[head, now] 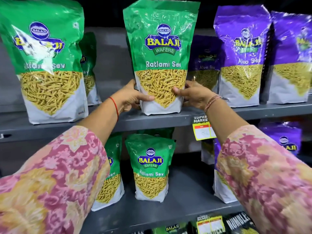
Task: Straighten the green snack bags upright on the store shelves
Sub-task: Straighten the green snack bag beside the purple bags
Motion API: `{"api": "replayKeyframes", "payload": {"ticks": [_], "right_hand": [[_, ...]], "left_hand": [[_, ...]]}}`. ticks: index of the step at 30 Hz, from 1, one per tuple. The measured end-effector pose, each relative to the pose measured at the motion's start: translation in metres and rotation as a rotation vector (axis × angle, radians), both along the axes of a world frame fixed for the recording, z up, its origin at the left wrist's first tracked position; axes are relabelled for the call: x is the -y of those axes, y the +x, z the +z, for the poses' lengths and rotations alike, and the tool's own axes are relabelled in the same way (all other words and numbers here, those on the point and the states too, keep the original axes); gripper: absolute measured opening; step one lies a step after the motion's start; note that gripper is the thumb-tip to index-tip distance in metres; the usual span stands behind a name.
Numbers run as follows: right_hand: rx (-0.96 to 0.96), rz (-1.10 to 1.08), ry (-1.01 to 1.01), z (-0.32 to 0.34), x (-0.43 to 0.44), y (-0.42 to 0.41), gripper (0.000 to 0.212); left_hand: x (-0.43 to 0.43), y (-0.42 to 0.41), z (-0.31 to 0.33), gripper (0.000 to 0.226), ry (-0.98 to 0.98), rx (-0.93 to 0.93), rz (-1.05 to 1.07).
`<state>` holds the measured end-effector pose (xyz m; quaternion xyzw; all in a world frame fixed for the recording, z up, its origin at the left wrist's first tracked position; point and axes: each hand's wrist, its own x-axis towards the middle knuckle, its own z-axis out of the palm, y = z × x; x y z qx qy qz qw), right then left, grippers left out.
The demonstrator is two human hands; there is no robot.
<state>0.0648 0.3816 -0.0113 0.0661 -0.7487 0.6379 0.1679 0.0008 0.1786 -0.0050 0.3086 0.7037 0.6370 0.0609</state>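
Note:
A green Ratlami Sev bag (pixel 161 53) stands upright in the middle of the upper grey shelf (pixel 152 121). My left hand (pixel 130 97) grips its lower left side and my right hand (pixel 194 95) grips its lower right side, thumbs across the front. Another green bag (pixel 45 61) stands at the left of the same shelf, leaning slightly, with one more green bag (pixel 88 65) behind it. On the lower shelf (pixel 182 205) a green bag (pixel 151 168) stands upright, and a second one (pixel 111 174) beside it is partly hidden by my left sleeve.
Purple Aloo Sev bags (pixel 241 56) fill the right of the upper shelf, one more (pixel 204 63) set further back. Other purple bags (pixel 285 141) stand on the lower shelf at right. A yellow price tag (pixel 203 130) hangs from the upper shelf edge. Dark packets (pixel 236 223) lie below.

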Motion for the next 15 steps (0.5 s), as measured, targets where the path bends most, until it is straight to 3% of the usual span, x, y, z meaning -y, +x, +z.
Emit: {"api": "replayKeyframes", "payload": {"ticks": [3, 10, 15], "right_hand": [[-0.011, 0.002, -0.013, -0.005, 0.002, -0.001, 0.017], [-0.054, 0.021, -0.023, -0.013, 0.003, -0.003, 0.025], [-0.063, 0.036, -0.045, -0.016, 0.006, -0.003, 0.030]], "left_hand": [[0.000, 0.000, 0.000, 0.083, -0.017, 0.028, 0.013], [0.000, -0.003, -0.002, 0.090, -0.063, 0.044, 0.019], [-0.001, 0.000, -0.004, 0.081, -0.067, 0.050, 0.002]]}}
